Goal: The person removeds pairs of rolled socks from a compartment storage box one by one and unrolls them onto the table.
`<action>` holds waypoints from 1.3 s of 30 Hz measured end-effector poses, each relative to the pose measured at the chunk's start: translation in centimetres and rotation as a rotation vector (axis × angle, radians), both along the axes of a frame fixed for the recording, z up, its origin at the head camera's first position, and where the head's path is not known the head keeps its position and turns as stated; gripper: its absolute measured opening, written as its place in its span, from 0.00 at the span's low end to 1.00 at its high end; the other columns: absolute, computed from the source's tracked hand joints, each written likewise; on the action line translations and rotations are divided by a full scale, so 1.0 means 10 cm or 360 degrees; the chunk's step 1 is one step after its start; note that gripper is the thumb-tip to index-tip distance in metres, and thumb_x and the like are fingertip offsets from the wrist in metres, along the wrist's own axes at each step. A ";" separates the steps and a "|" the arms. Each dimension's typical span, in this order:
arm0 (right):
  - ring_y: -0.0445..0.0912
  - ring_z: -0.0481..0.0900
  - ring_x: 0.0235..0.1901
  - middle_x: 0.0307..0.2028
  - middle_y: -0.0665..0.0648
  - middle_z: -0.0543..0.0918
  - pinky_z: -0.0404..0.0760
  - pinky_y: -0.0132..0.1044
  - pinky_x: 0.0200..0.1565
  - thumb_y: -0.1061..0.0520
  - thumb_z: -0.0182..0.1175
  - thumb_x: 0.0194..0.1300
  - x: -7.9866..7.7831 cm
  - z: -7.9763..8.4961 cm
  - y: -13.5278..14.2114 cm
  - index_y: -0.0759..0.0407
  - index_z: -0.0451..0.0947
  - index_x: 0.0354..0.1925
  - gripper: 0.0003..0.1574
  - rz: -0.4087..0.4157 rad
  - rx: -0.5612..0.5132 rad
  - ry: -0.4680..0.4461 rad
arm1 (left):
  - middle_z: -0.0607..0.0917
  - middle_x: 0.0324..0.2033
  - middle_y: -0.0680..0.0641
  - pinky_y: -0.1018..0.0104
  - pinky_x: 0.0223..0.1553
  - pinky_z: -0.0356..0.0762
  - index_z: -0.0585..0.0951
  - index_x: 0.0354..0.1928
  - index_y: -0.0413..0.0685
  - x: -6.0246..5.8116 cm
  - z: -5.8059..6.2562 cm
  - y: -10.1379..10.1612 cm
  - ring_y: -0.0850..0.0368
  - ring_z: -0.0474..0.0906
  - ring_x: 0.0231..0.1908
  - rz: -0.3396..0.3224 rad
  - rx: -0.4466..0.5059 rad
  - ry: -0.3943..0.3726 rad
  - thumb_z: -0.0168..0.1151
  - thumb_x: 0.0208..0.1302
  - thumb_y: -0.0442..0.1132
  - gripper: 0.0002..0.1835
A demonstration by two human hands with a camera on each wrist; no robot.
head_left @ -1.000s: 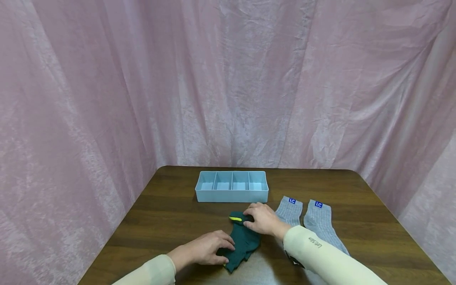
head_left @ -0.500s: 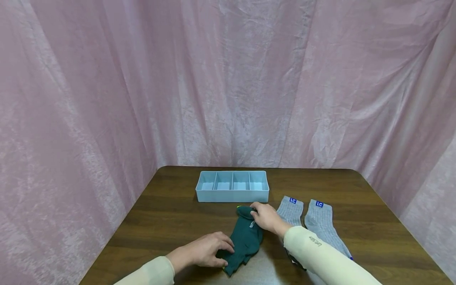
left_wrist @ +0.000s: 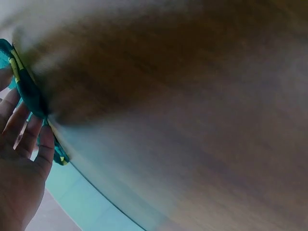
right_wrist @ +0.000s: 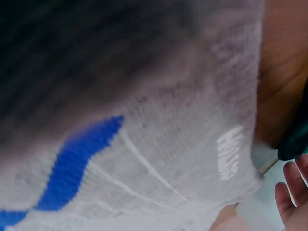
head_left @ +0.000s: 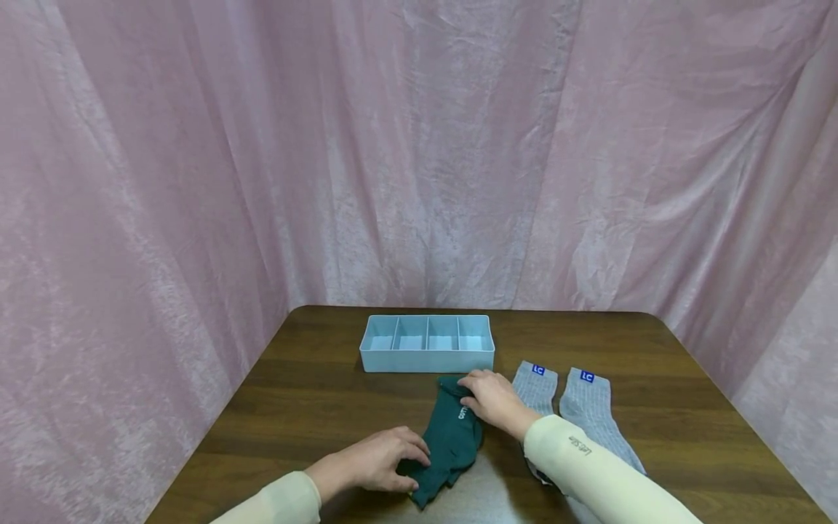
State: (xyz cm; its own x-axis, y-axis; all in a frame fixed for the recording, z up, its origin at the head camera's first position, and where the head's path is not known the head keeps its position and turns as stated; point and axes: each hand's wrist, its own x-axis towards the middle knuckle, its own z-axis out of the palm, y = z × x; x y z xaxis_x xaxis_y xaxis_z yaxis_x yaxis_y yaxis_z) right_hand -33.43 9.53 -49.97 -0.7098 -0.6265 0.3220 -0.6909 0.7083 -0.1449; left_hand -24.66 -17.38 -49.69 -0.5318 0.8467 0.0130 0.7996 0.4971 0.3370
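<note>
A dark green sock [head_left: 452,437] lies lengthwise on the table, white lettering near its far end. It looks layered, with uneven lower edges. My left hand [head_left: 386,458] rests at its near left edge, thumb and fingers apart and lightly bent. In the left wrist view, the fingers of that hand [left_wrist: 24,149] touch the yellow-trimmed green fabric. My right hand [head_left: 491,399] touches the sock's far right corner, its thumb spread from the fingers. The right wrist view shows only part of this hand [right_wrist: 294,192] beside the green fabric. Grey fabric hides much there.
Two grey ribbed socks [head_left: 535,386] [head_left: 592,407] with blue labels lie to the right, partly under my right forearm. A light blue tray [head_left: 425,360] with several compartments stands behind the green sock. Pink curtain [head_left: 419,160] hangs beyond the wooden table [head_left: 314,378].
The green sock's far end, folded over with a yellow strip showing, has been turned out flat, uncovering the lettering. My right hand shifted slightly right; the left stayed in place.
</note>
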 end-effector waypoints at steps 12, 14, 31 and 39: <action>0.50 0.82 0.37 0.39 0.58 0.86 0.81 0.49 0.43 0.65 0.61 0.67 -0.04 0.06 0.05 0.62 0.81 0.43 0.07 -0.0403 -0.0388 -0.0408 | 0.82 0.45 0.60 0.75 0.50 0.73 0.87 0.43 0.55 -0.01 -0.03 0.01 0.68 0.75 0.48 -0.0048 0.0100 0.0104 0.62 0.70 0.47 0.08; 0.49 0.81 0.36 0.37 0.57 0.85 0.81 0.48 0.41 0.65 0.62 0.66 -0.04 0.06 0.06 0.62 0.81 0.42 0.06 -0.0432 -0.0403 -0.0386 | 0.82 0.44 0.60 0.76 0.50 0.72 0.86 0.42 0.56 -0.01 -0.04 0.02 0.68 0.75 0.46 -0.0065 0.0100 0.0161 0.63 0.69 0.46 0.06; 0.58 0.71 0.64 0.63 0.61 0.76 0.69 0.55 0.62 0.54 0.57 0.73 -0.14 0.09 0.26 0.59 0.76 0.63 0.24 0.0105 0.0522 -0.0111 | 0.81 0.49 0.58 0.74 0.50 0.73 0.84 0.54 0.58 0.00 -0.06 0.02 0.66 0.73 0.49 -0.0103 -0.0048 0.0207 0.64 0.69 0.47 0.14; 0.60 0.73 0.60 0.60 0.65 0.77 0.72 0.56 0.59 0.53 0.54 0.75 -0.14 0.14 0.28 0.56 0.74 0.66 0.25 -0.0047 0.0466 -0.0299 | 0.81 0.49 0.58 0.74 0.50 0.73 0.85 0.53 0.57 0.01 -0.03 0.02 0.66 0.74 0.48 -0.0094 -0.0042 0.0213 0.64 0.68 0.46 0.13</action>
State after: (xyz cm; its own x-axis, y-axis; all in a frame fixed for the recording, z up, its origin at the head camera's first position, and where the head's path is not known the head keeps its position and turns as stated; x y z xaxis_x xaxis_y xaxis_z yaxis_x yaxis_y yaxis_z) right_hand -34.84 12.29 -48.59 -0.7590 -0.6511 -0.0065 -0.6498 0.7581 -0.0553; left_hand -24.60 -17.22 -49.96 -0.4761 0.8775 0.0579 0.8646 0.4551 0.2131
